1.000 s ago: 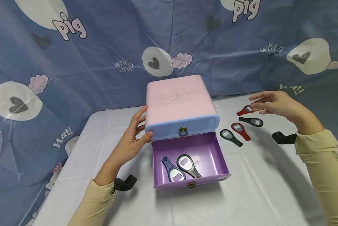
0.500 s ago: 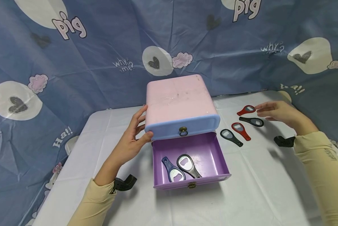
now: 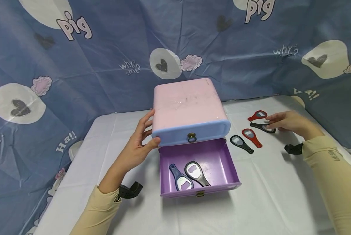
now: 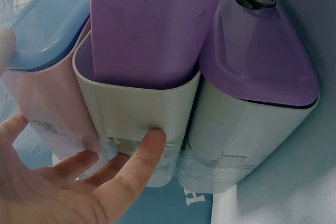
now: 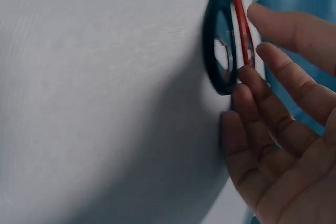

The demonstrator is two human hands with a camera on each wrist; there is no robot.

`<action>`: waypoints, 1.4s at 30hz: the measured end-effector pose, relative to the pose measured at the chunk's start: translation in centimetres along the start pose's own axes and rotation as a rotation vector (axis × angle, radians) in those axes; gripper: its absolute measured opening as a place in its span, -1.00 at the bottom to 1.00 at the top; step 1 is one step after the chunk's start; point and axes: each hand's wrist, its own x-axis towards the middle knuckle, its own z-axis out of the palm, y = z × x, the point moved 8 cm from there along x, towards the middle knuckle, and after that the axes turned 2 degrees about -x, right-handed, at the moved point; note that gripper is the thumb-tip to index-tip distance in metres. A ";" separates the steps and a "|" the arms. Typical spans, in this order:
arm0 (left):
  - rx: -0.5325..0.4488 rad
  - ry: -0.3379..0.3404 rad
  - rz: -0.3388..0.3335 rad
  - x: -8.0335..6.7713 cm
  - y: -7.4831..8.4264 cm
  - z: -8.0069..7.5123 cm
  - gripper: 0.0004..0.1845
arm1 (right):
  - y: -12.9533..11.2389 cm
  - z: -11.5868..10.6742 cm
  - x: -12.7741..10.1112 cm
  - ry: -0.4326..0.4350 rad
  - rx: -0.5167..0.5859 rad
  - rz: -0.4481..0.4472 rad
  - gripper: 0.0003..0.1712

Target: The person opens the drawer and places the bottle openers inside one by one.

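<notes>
Overhead, a blue printed cloth [image 3: 90, 65] with hearts, clouds and the word "pig" hung as a backdrop behind and beside a table [image 3: 269, 195] covered in a white sheet. On the table stood a pink drawer box [image 3: 187, 104] with a blue upper drawer front [image 3: 193, 129] closed and a purple lower drawer [image 3: 197, 163] pulled out towards the person. Inside that drawer lay a dark blue bottle opener [image 3: 179, 178] and a black-handled bottle opener [image 3: 196, 172], side by side and touching or nearly so.

The left hand [image 3: 137, 143] rested against the box's left side with fingers straight and spread, the thumb at the blue drawer's corner; the left wrist view showed the fingertips [image 4: 149, 142] pressed flat on the casing.

To the right of the box four more openers lay on the sheet: a black one [image 3: 241, 143] nearest the box, a red one [image 3: 251, 137] just beside it, another red one [image 3: 257, 115] farther back, and the black bottle opener [image 3: 259, 126] between them. The right hand [image 3: 290, 121] lay low over the sheet, fingers loosely extended, its fingertips [image 5: 247, 80] touching the round end of that black bottle opener without closing around it.
</notes>
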 end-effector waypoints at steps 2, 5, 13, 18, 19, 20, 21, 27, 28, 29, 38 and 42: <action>0.000 0.003 -0.001 0.0 0.0 0.0 -0.12 | -0.1 0.2 0.2 -0.006 -0.046 -0.011 -0.23; 0.002 0.009 -0.001 0.1 0.1 -0.1 -0.12 | 0.0 0.5 0.4 -0.026 -0.063 -0.020 -0.22; 0.003 0.003 -0.003 0.1 0.0 0.0 -0.12 | 0.1 1.1 -0.2 -0.031 -0.109 -0.028 -0.18; 0.016 0.010 -0.009 0.0 -0.1 -0.2 -0.13 | -0.3 1.1 -0.3 -0.005 -0.112 -0.038 -0.25; 0.017 0.012 -0.009 -0.1 -0.1 -0.2 -0.13 | -0.3 1.1 -0.3 -0.003 -0.110 -0.036 -0.27; 0.018 0.012 -0.008 -0.1 -0.2 -0.2 -0.13 | -0.3 1.2 -0.3 -0.003 -0.110 -0.034 -0.28; 0.017 0.012 -0.006 -0.2 -0.2 -0.2 -0.13 | -0.3 1.2 -0.3 -0.003 -0.107 -0.031 -0.28; 0.017 0.011 0.002 0.0 -0.2 0.1 -0.13 | 0.1 1.2 -0.5 0.018 -0.107 0.000 -0.29; 0.016 0.011 0.003 0.0 -0.2 0.0 -0.13 | 0.1 1.2 -0.5 0.019 -0.105 0.001 -0.30; 0.015 0.010 0.004 0.0 -0.2 0.0 -0.13 | 0.1 1.3 -0.6 0.018 -0.104 0.000 -0.31; 0.015 0.011 0.006 -0.1 0.0 0.1 -0.13 | 0.1 1.1 -1.0 0.015 -0.101 0.020 -0.31; 0.010 0.008 0.006 -0.1 -0.1 0.1 -0.12 | 0.6 0.9 -1.2 -0.015 -0.115 0.062 -0.25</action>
